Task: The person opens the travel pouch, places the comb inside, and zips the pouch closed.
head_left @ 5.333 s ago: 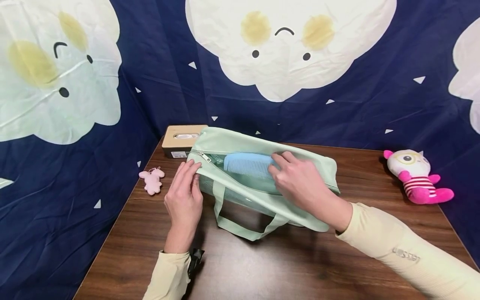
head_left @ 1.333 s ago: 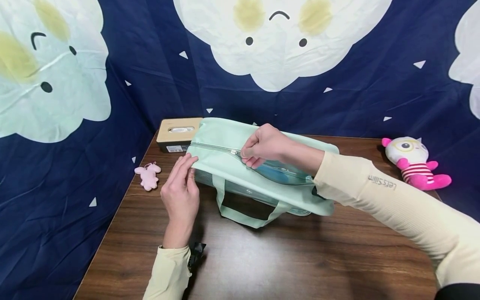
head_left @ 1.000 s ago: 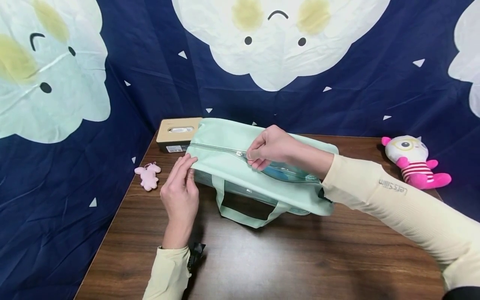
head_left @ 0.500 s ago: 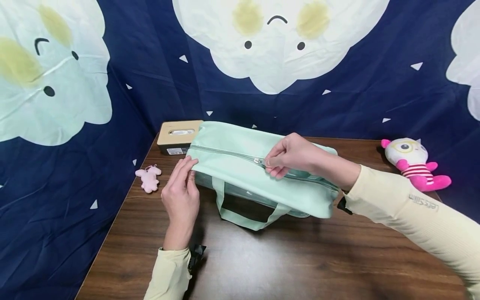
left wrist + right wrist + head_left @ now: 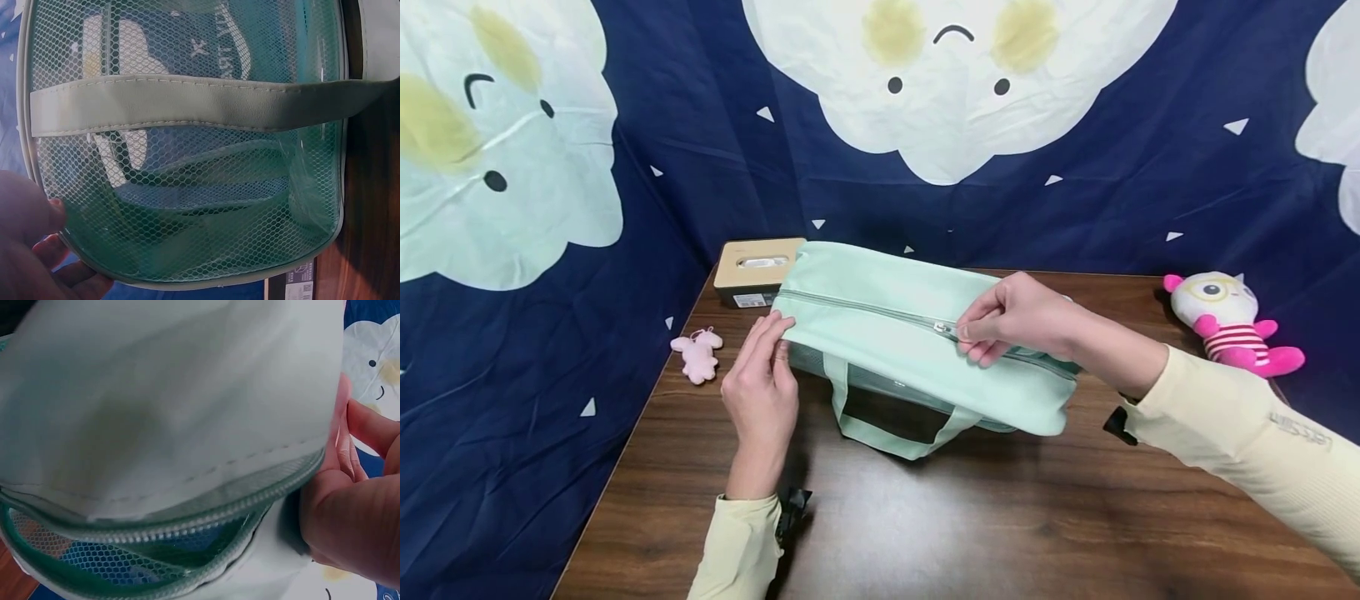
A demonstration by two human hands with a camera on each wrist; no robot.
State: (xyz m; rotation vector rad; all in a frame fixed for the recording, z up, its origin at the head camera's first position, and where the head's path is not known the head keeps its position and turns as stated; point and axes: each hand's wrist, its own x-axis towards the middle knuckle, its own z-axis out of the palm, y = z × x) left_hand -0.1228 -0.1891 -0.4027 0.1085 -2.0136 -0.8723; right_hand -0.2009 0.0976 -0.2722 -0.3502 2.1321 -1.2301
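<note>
A mint-green bag [image 5: 880, 283] with mesh sides lies across the table, its top zipper closed from the left end to past the middle. My left hand [image 5: 762, 387] holds the bag's left front corner, fingertips on the top edge; in the left wrist view its fingers [image 5: 50, 250] are at the rim of the mesh panel [image 5: 206, 187]. My right hand [image 5: 1018, 317] pinches the zipper pull just right of the metal slider [image 5: 942, 327]. In the right wrist view, the toothed zipper edge [image 5: 187, 528] still gapes over the mesh interior. No comb is visible now.
A wood-topped tissue box [image 5: 760, 262] stands behind the bag's left end. A small pink plush charm [image 5: 698, 354] lies left of my left hand. A pink and white plush toy [image 5: 1225, 325] sits at the right. The bag's handle [image 5: 887, 437] droops toward me.
A blue comb, earlier held by my right hand in the bag's wide opening, is out of sight. My right hand has drawn the slider rightward, narrowing the gap. My left hand has stayed at the corner.
</note>
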